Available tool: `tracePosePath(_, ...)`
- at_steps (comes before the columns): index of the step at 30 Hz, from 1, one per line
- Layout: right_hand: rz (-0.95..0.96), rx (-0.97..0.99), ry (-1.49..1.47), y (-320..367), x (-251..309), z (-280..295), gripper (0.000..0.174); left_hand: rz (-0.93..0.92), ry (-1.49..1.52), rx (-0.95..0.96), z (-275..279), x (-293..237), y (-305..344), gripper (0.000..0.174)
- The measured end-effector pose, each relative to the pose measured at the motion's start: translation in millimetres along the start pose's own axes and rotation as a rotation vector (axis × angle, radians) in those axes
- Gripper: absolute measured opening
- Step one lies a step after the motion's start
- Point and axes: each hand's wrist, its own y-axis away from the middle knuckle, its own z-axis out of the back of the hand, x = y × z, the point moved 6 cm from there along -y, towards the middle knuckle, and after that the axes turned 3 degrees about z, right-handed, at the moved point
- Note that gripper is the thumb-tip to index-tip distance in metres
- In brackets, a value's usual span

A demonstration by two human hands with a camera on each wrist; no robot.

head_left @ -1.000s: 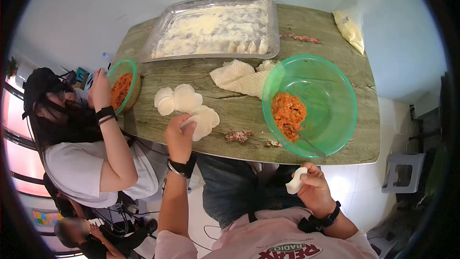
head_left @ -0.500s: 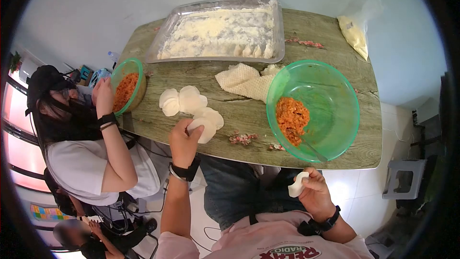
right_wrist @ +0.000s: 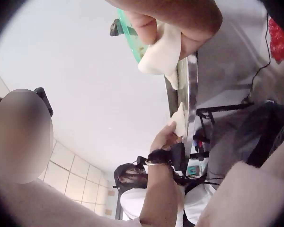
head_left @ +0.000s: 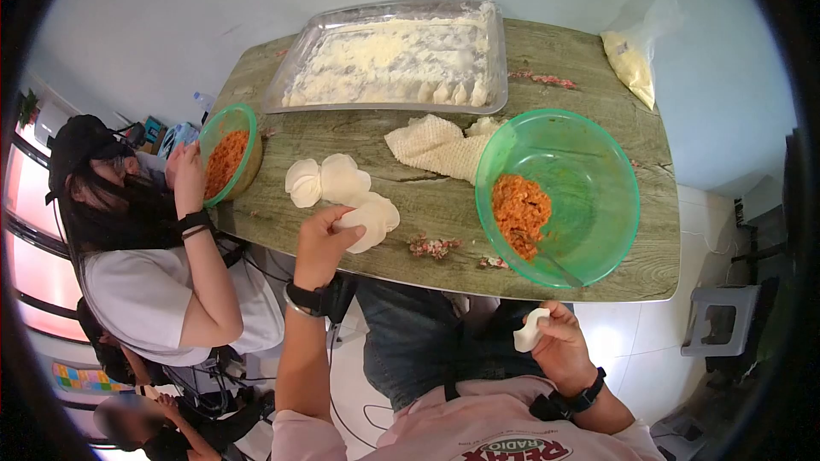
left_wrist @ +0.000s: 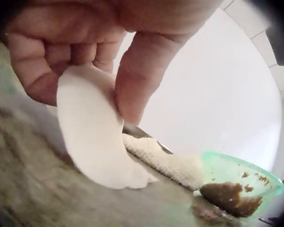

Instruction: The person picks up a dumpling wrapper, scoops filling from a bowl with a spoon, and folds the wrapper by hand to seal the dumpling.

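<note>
My left hand [head_left: 320, 248] pinches a thin, round white dumpling wrapper [left_wrist: 92, 137] between thumb and fingers. In the head view that wrapper overlaps the nearest of the loose wrappers [head_left: 343, 179] spread on the table. Low at the table's front edge, my right hand [head_left: 564, 346] pinches another wrapper [head_left: 530, 330], which is bent and curved in the right wrist view. Ahead of the right hand stands a green bowl [head_left: 598, 205] with orange-brown filling [head_left: 519, 205] on its left side. A spoon [head_left: 559, 271] leans in it.
A metal tray [head_left: 376, 107] dusted with flour holds several dumplings [head_left: 444, 92] at the back. A cream cloth [head_left: 436, 145] lies beside the green bowl. To the left, another person [head_left: 154, 248] sits by a second filling bowl [head_left: 248, 162]. A bag of flour [head_left: 630, 64] stands back right.
My left hand has shifted slightly with its wrapper, which overlaps the wrappers on the table more than half a second ago. The right hand has hardly moved.
</note>
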Motion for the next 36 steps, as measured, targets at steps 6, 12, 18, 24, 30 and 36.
tracePosePath(6,0.008,-0.009,0.024,-1.8,-1.3,-0.3,0.014,-0.043,0.057,-0.039,6.3,-32.7,-14.7,0.022)
tracePosePath(12,-0.006,-0.002,0.036,-0.6,-0.8,0.9,0.011,-0.026,0.151,-0.05,17.0,-32.3,-52.1,0.022)
tracePosePath(18,-0.004,-0.032,0.046,-0.4,0.3,7.7,0.015,-0.427,-0.594,-0.362,13.4,-38.0,-34.8,0.035)
tracePosePath(24,-0.009,-0.025,0.041,-2.2,-0.2,4.7,0.012,-0.584,-0.781,0.228,-45.3,-47.1,-12.5,0.033)
tracePosePath(30,-0.006,0.002,0.022,-1.2,-0.1,7.5,0.011,-0.607,-0.911,0.283,-55.4,-45.1,-21.2,0.029)
tracePosePath(36,0.004,-0.057,0.054,1.3,1.4,9.3,0.013,-0.522,-0.951,0.311,-57.3,-44.2,-27.3,0.019)
